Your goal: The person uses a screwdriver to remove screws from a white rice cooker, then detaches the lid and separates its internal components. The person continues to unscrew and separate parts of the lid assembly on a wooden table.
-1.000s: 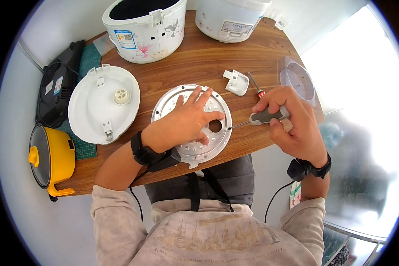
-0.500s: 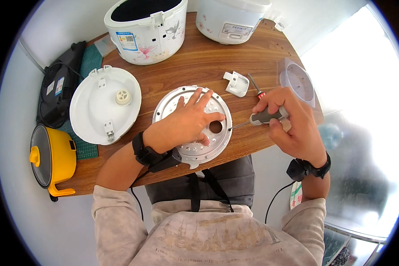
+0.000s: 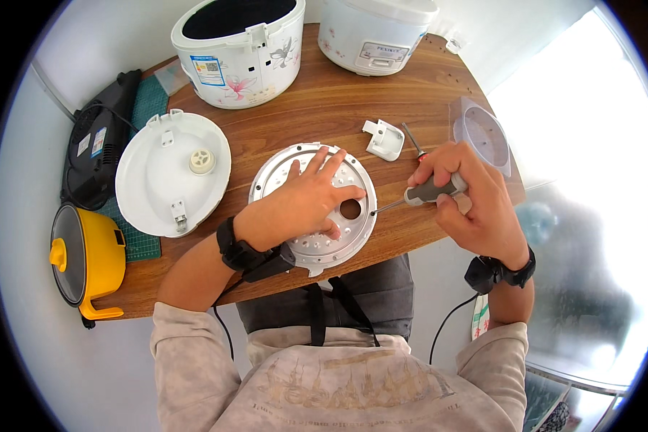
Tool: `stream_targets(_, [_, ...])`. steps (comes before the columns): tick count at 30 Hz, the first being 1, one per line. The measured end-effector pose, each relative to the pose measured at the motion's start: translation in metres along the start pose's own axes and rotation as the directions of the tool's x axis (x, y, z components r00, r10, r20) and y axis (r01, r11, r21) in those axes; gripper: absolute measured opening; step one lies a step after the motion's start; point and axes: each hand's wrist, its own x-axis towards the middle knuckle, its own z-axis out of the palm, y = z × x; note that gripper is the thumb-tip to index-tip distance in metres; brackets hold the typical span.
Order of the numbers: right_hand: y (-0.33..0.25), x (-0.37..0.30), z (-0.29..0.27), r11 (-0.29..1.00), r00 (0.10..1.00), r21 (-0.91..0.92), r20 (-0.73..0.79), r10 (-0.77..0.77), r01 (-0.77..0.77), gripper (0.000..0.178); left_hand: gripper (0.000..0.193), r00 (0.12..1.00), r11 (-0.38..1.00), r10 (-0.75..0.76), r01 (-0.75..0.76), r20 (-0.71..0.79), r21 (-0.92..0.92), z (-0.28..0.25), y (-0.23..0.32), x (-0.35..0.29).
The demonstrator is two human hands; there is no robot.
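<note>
A round silver metal inner lid plate (image 3: 338, 248) with small dimples and one larger hole lies near the table's front edge. Across it rests my left hand (image 3: 299, 198), fingers spread and pressing flat on the metal. My right hand (image 3: 475, 201) is wrapped round the grey handle of a screwdriver (image 3: 426, 191). The shaft slants left, and its tip meets a dark screw spot (image 3: 374, 213) on the plate's right rim. Behind the right hand lies a second screwdriver (image 3: 411, 137), its red handle partly hidden by my fingers.
A white outer lid (image 3: 151, 187) lies on the left, near a yellow pot (image 3: 104, 252). Rice cooker bodies (image 3: 266, 79) stand at the back. A small white latch piece (image 3: 386, 140) lies beyond the plate. At right is a clear plastic tray (image 3: 475, 129); a green mat (image 3: 148, 101) runs along the left.
My hands and the screwdriver stay almost where they were, its tip still at the plate's rim. The whole view has shifted very slightly.
</note>
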Motion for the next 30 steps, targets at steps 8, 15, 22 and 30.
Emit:
stream_targets(8, [-0.0058, 0.0015, -0.0032, 1.000, 0.999, -0.012, 0.028, 0.022, -0.021, 0.027, 0.079, 1.000, 1.000, -0.009, 0.009, 0.012, -0.004, -0.0005, -0.0002, 0.0001])
stream_targets(15, [-0.0040, 0.0000, -0.0024, 0.999, 0.999, -0.023, 0.041, 0.033, -0.032, 0.028, 0.079, 1.000, 1.000, -0.017, 0.017, 0.021, 0.001, -0.0016, 0.0012, -0.0003])
stream_targets(22, [-0.0040, 0.0029, -0.0001, 1.000, 0.999, -0.018, 0.034, 0.002, -0.001, 0.028, 0.079, 1.000, 1.000, -0.017, 0.017, 0.021, -0.004, -0.0009, 0.0003, 0.0002])
stream_targets(30, [-0.0003, 0.0048, -0.0021, 0.998, 0.997, -0.060, 0.073, 0.022, -0.017, 0.029, 0.077, 1.000, 1.000, -0.006, 0.006, 0.004, -0.004, 0.0016, -0.0011, 0.0000])
